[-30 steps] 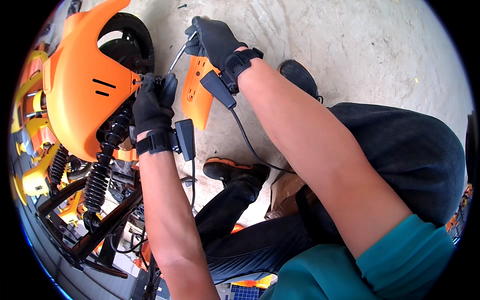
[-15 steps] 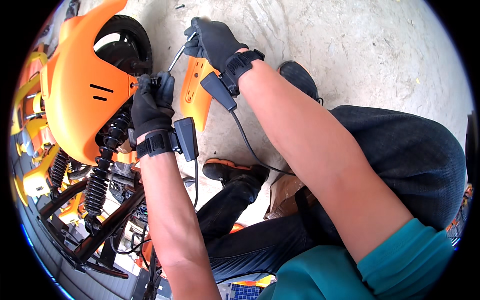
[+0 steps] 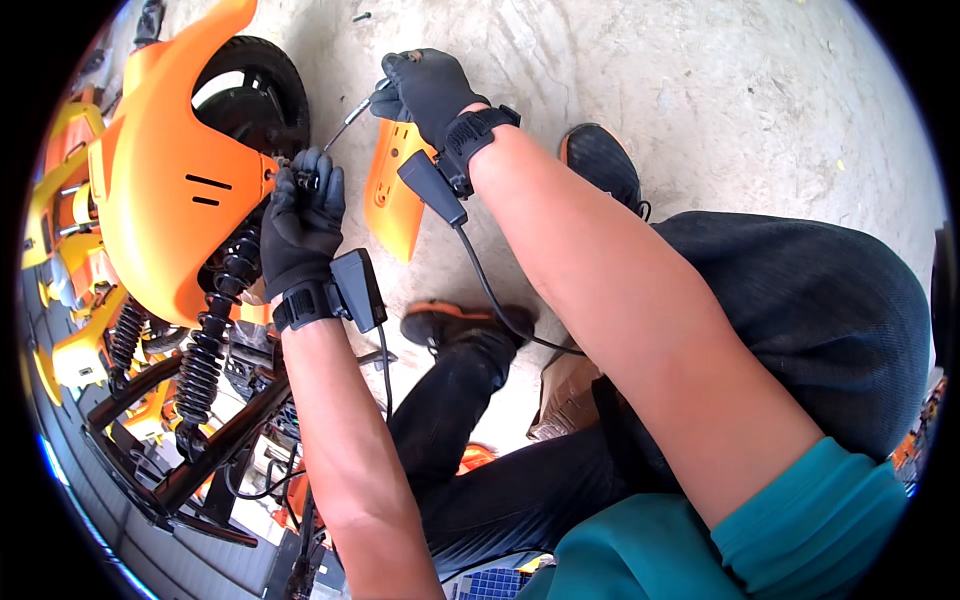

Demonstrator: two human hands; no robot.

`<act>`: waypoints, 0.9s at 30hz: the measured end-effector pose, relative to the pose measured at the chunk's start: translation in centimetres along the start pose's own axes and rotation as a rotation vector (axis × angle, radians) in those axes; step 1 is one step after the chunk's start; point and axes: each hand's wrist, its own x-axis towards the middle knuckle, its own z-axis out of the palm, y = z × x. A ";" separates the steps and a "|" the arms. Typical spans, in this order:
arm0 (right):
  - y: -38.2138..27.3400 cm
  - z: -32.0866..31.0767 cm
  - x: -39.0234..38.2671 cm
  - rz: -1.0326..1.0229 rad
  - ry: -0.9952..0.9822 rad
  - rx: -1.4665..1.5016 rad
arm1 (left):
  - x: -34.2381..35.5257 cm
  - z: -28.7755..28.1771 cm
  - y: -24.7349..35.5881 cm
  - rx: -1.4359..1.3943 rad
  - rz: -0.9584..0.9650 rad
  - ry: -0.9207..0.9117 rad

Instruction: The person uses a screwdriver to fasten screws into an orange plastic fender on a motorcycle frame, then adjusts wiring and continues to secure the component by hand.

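Observation:
My right hand (image 3: 430, 95), in a black glove, is closed around the upper end of a slim metal rod-like tool (image 3: 350, 122). The tool slants down to the left, its thin tip close to my left fingers. My gloved left hand (image 3: 300, 228) is beside the pointed corner of an orange fender (image 3: 150, 215), fingers curled around a small black part (image 3: 309, 181) whose kind I cannot make out. A screw hole shows in that corner. Below my right hand, a loose orange cover (image 3: 392, 205) with slots lies on the floor.
A black wheel (image 3: 293, 85) sits behind the fender. Under it are a coil-spring shock absorber (image 3: 203, 365) and black frame tubes (image 3: 225, 445). A small bolt (image 3: 362, 17) lies on the concrete floor (image 3: 700, 100). Cables hang from both wrist-worn boxes. My shoes flank the work area.
My right hand and the tool have come down slightly, and the tool's tip has shifted a little toward the left hand. The left fingers have loosened slightly around the black part.

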 end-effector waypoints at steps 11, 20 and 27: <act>-1.1 -0.9 1.4 0.030 -0.112 0.048 | 1.2 -1.3 -1.3 -0.221 0.037 -0.312; -0.9 0.7 0.8 -0.020 -0.106 -0.076 | 1.1 -1.6 -1.1 -0.133 0.079 -0.223; -0.5 0.1 1.4 -0.008 -0.109 -0.105 | 0.4 0.8 -1.0 0.019 0.101 0.021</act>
